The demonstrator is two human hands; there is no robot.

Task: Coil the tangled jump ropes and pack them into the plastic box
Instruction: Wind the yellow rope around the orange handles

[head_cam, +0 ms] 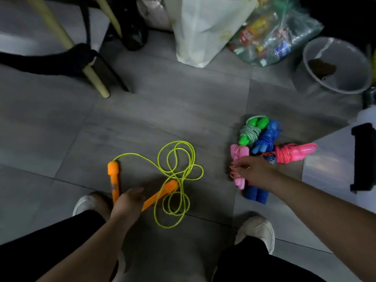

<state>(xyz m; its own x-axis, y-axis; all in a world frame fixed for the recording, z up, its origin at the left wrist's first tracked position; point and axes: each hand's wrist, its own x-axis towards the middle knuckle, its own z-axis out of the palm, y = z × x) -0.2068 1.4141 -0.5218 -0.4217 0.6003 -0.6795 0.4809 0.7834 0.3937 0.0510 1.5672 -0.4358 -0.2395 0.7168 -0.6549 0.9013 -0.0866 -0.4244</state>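
Now, step: I'm tucking the wound pink rope (237, 153) beside the coiled pile (266, 137).
Right hand (256, 174): pinching its red-white cord (233, 174); I'm pulling the wraps snug so none slips.
Left hand (128, 202): hovering at an orange handle (114, 180), grip unclear.
Yellow rope (179, 159): lying tangled on the floor (183, 98).
Box: can't identify it.

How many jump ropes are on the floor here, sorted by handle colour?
Orange-handled rope: 1
Green-handled rope: 1
Blue-handled: 2, the upper blue rope and the lower blue rope
Pink-handled: 2, the pale pink rope and the bright pink rope
Total: 6
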